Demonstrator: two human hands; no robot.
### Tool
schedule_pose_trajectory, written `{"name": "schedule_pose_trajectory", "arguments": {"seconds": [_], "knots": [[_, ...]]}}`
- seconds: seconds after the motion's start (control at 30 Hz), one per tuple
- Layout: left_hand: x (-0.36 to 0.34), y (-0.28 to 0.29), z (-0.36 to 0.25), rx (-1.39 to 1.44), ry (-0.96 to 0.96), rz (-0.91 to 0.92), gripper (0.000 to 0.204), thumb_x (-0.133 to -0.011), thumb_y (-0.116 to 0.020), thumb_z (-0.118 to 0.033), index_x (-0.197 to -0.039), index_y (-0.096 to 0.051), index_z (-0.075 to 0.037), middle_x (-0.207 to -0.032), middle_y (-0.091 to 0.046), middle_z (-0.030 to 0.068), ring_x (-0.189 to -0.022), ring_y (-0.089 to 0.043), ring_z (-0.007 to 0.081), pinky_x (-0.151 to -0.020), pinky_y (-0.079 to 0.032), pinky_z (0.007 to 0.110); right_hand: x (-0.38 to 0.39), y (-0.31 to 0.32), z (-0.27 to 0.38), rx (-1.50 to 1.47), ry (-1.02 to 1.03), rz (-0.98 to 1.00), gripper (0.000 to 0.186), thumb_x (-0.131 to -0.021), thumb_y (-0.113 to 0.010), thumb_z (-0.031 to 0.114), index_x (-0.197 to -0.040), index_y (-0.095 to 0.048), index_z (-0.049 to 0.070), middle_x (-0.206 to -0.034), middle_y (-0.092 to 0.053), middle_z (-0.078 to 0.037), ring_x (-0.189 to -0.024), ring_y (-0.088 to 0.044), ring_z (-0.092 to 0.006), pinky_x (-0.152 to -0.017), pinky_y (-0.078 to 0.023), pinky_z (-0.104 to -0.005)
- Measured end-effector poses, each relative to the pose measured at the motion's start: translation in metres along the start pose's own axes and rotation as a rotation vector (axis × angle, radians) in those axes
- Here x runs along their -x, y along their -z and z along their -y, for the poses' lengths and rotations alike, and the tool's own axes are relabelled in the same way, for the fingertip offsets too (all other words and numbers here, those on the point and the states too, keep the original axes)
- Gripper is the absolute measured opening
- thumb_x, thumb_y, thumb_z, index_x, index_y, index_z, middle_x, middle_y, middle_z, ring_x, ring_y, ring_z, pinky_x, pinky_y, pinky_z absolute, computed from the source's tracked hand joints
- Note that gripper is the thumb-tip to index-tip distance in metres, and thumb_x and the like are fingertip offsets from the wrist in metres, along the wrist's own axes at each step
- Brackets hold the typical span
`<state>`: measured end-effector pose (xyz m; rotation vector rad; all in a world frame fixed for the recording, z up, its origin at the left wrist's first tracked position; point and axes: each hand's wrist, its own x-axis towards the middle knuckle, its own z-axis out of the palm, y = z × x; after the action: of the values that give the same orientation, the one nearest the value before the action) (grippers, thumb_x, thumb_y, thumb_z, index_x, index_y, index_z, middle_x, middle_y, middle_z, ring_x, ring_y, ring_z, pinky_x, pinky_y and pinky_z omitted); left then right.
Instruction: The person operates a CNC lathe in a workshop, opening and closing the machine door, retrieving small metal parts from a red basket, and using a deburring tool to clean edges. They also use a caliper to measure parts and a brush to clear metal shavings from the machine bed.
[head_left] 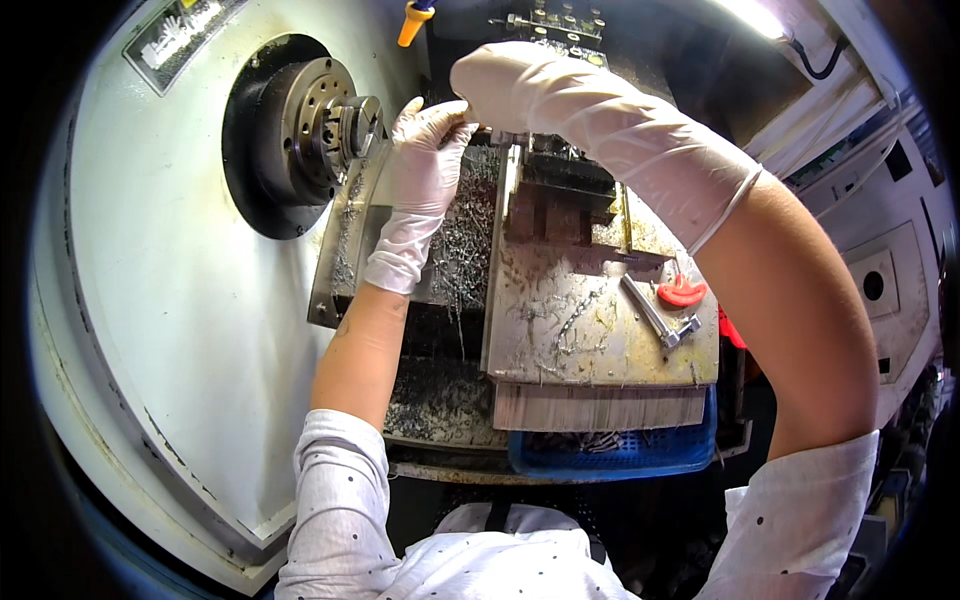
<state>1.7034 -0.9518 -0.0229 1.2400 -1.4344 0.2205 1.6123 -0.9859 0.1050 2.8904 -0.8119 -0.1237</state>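
Both hands wear thin whitish gloves and meet in front of the lathe chuck. The fingers of my left hand are pinched together beside the chuck jaws, close to my right hand's fingertips. From the right, my right hand reaches over with a bent wrist and curled fingers. What the two hands hold between them is too small and too covered to make out. Below them, metal shavings lie thick on the machine bed. A dark tool block stands just right of the hands.
On the metal slide cover lie a steel T-handled wrench and a red-handled tool. A blue basket sits beneath its front edge. An orange coolant nozzle hangs above, and a lamp shines at upper right.
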Motion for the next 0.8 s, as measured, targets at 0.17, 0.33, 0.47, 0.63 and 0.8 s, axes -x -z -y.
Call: {"name": "schedule_pose_trajectory", "arguments": {"seconds": [0.17, 0.33, 0.47, 0.63, 0.8], "knots": [[-0.001, 0.003, -0.004, -0.035, -0.038, -0.022, 0.012, -0.065, -0.058, -0.006, -0.077, -0.056, -0.006, -0.063, -0.056, 0.0039, -0.061, -0.051, 0.0164, -0.083, -0.031, 0.034, -0.007, -0.017, -0.020, -0.176, 0.084, 0.012, 0.022, -0.068, -0.054, 0.027, -0.072, -0.055, 0.006, -0.064, -0.054, -0.011, -0.060, -0.052, -0.0260, -0.056, -0.041, -0.0321], [-0.002, -0.001, -0.006, -0.023, -0.027, -0.046, 0.012, -0.063, -0.059, -0.004, -0.075, -0.056, -0.005, -0.062, -0.055, 0.0056, -0.060, -0.052, 0.0170, -0.080, -0.034, 0.034, -0.008, -0.010, -0.023, -0.028, 0.073, 0.163, 0.026, -0.072, -0.049, 0.030, -0.078, -0.056, 0.006, -0.070, -0.055, -0.011, -0.067, -0.053, -0.0270, -0.060, -0.042, -0.0335], [0.001, 0.002, -0.021, 0.461, 0.385, -0.055, 0.028, -0.071, -0.056, -0.018, -0.093, -0.051, -0.003, -0.089, -0.053, 0.0082, -0.088, -0.048, 0.0182, -0.082, -0.033, 0.029, -0.008, -0.009, -0.018, -0.059, 0.064, 0.188, 0.025, -0.074, -0.047, 0.028, -0.077, -0.055, 0.004, -0.070, -0.055, -0.012, -0.066, -0.053, -0.0273, -0.060, -0.042, -0.0338], [-0.029, 0.004, -0.052, 0.860, 0.494, -0.008, 0.038, -0.084, -0.030, -0.029, -0.104, -0.044, 0.000, -0.099, -0.050, 0.0082, -0.091, -0.046, 0.0136, -0.081, -0.034, 0.024, -0.005, -0.013, -0.018, -0.135, 0.026, 0.107, 0.018, -0.071, -0.045, 0.019, -0.075, -0.055, 0.005, -0.069, -0.056, -0.011, -0.065, -0.054, -0.0269, -0.058, -0.043, -0.0330], [-0.047, -0.015, -0.045, 0.883, 0.513, -0.045, 0.042, -0.082, -0.033, -0.034, -0.090, -0.051, 0.004, -0.085, -0.055, 0.0094, -0.076, -0.051, 0.0129, -0.070, -0.040, 0.023, 0.001, -0.003, -0.015, -0.215, -0.053, 0.063, 0.011, -0.062, -0.050, 0.012, -0.067, -0.055, 0.004, -0.066, -0.055, -0.012, -0.065, -0.054, -0.0249, -0.056, -0.043, -0.0298]]}}
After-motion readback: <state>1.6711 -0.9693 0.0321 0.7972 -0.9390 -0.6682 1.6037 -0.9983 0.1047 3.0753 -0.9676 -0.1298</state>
